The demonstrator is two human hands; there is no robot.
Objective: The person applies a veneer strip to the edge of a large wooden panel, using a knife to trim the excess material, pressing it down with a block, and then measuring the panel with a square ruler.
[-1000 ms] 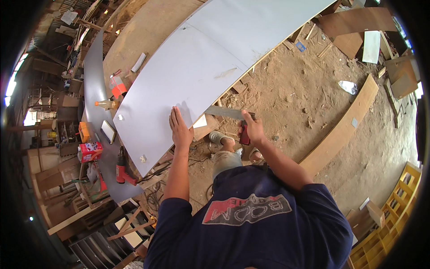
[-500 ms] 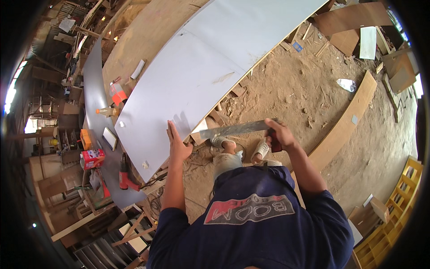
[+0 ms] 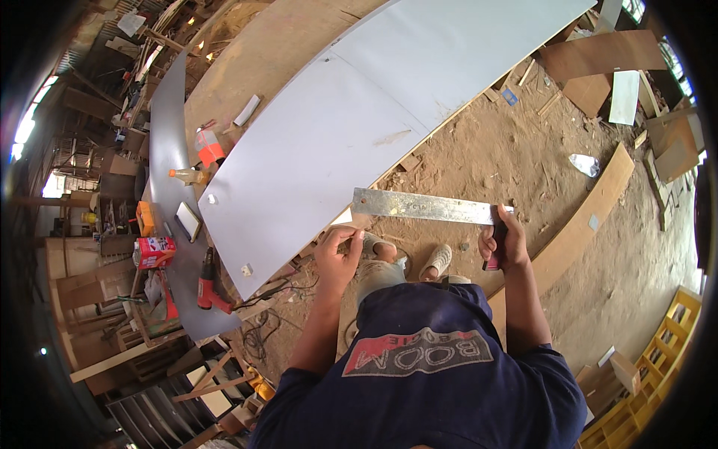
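Observation:
In my right hand [image 3: 508,243] is a try square [image 3: 426,206], its long flat metal blade pointing left and its dark, red-edged stock upright in my fist. The blade's far end reaches the near edge of a large pale grey panel [image 3: 314,165]. My left hand [image 3: 338,258] is raised just off that edge, fingers curled and thumb and forefinger together; whatever is between them, if anything, is too small to make out. A small white piece [image 3: 343,218] shows at the panel edge, above my left fingertips.
A red heat gun [image 3: 209,284], a red can [image 3: 154,253], a bottle [image 3: 188,176] and an orange container [image 3: 209,147] rest left of the panel. Cables [image 3: 260,333] lie below it. A long curved board [image 3: 576,232] crosses the dirt floor at right, near a yellow rack [image 3: 658,359].
My left hand has lifted off the panel and drawn back right, its fingers now curled. The try square has turned flat side up and shifted right with my right hand.

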